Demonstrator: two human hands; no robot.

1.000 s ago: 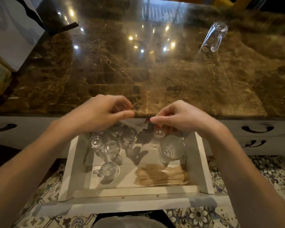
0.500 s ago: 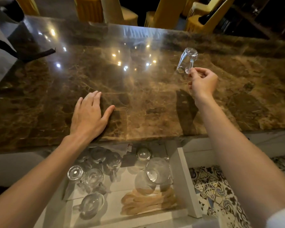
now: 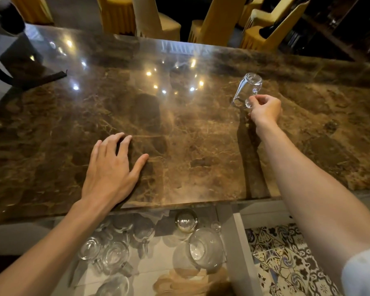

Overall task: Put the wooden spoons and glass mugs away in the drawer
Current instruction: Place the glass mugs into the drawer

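Note:
A clear glass mug (image 3: 247, 88) stands upside down and tilted on the brown marble counter (image 3: 179, 129), far right of centre. My right hand (image 3: 265, 110) pinches its handle with thumb and fingers. Flat on the counter near the front edge lies my left hand (image 3: 111, 169), fingers spread, holding nothing. Below the counter edge the white drawer (image 3: 241, 248) stands pulled out. Inside it are several glass mugs (image 3: 113, 253), a larger glass vessel (image 3: 203, 251) and wooden spoons (image 3: 179, 283) at the front.
Yellow-covered chairs (image 3: 158, 20) stand beyond the counter's far edge. A white bag with a black strap (image 3: 0, 67) sits at the left end of the counter. Patterned floor tiles (image 3: 286, 259) show to the right of the drawer.
Both hands left the drawer and came up onto the counter. The left hand settled flat near the edge; the right hand reached the far mug and closed on its handle, tilting it.

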